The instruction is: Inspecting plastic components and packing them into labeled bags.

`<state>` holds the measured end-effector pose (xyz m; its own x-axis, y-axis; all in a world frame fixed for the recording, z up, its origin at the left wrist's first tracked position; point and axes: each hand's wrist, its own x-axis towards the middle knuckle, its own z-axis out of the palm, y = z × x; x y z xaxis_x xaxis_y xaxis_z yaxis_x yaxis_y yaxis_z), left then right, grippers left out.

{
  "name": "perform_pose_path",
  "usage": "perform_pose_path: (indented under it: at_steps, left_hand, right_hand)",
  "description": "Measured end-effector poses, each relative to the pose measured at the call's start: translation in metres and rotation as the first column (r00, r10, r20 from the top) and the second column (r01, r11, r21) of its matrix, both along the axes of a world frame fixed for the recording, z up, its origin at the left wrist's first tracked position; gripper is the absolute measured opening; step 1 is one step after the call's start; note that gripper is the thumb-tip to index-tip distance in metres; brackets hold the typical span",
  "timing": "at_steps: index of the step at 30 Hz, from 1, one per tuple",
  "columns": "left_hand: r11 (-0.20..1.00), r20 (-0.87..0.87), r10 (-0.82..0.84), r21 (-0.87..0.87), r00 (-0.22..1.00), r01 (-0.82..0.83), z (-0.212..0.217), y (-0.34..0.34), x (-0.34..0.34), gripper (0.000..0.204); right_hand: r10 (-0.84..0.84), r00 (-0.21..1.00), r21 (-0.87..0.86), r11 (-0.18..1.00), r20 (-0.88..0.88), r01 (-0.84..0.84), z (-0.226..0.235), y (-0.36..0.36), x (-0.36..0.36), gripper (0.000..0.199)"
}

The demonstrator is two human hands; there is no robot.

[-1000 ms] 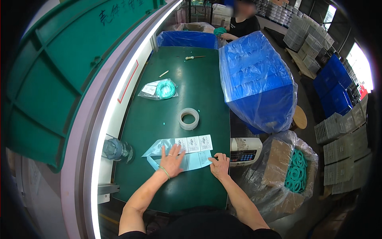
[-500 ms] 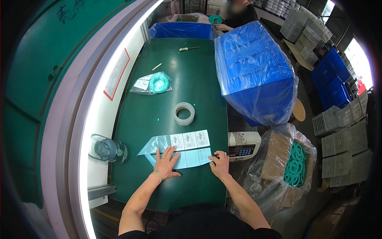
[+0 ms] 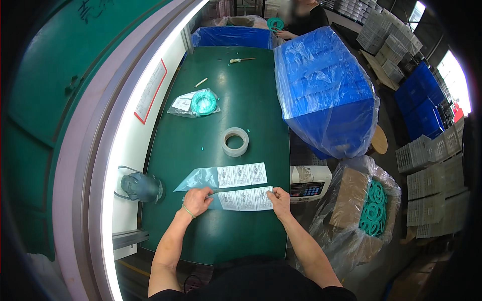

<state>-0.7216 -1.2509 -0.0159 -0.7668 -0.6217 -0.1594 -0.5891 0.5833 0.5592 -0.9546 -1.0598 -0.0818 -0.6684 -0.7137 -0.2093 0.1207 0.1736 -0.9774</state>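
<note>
- we look down on a dark green tabletop, with two bare forearms coming in from the lower edge.
- we see the left hand, a thin band round its wrist, over the left part of the near strip; its grip is curled in, fingertips and thumb gathered on the film.
- we see the right hand at the strip's other end, its grip pinching the right corner between thumb and fingers.
- the near strip, blue film with three white printed labels facing us, runs between the hands, close to the tabletop's near side.
- just beyond it we find the far strip, also with three labels, lying flat, its left end pointed.
- past that we see a tape roll lying on its side, and farther off a clear bag of green rings.
- near the far end we notice a small stick and a tool with a pale handle.
- at our left stands a bottle; at our right, a scale and a plastic-lined carton of green rings.
- at the top we see a co-worker holding green rings.
</note>
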Motion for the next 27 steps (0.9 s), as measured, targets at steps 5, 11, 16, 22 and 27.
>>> perform_pose_path:
  at_steps: [5, 11, 16, 22, 27]
  left_hand:
    - [0.987, 0.045, -0.047, -0.15, 0.998, 0.053, -0.018, -0.005, 0.001, 0.02]
    - [0.932, 0.087, -0.088, -0.345, 0.992, 0.113, -0.019, -0.002, -0.004, 0.016]
    - [0.841, -0.112, -0.219, -0.526, 0.969, 0.129, -0.008, 0.001, 0.0, 0.013]
    - [0.817, -0.216, -0.407, -0.52, 0.887, 0.248, -0.014, 0.043, 0.009, 0.012]
    - [0.86, -0.203, -0.27, -0.49, 0.941, 0.141, -0.009, 0.04, 0.011, 0.017]
  right_hand:
    - [0.016, 1.0, 0.109, 0.994, -0.022, -0.013, -0.004, -0.002, 0.005, 0.007]
    - [0.057, 0.995, 0.067, 0.996, -0.078, -0.052, -0.007, 0.004, 0.003, 0.002]
    - [0.102, 0.882, -0.052, 0.989, -0.46, -0.141, 0.011, 0.008, -0.011, 0.018]
    - [0.056, 0.613, 0.017, 0.997, -0.788, -0.07, 0.007, 0.023, -0.008, 0.02]
    - [-0.089, 0.737, -0.117, 0.993, -0.67, 0.014, 0.013, 0.021, 0.001, 0.016]
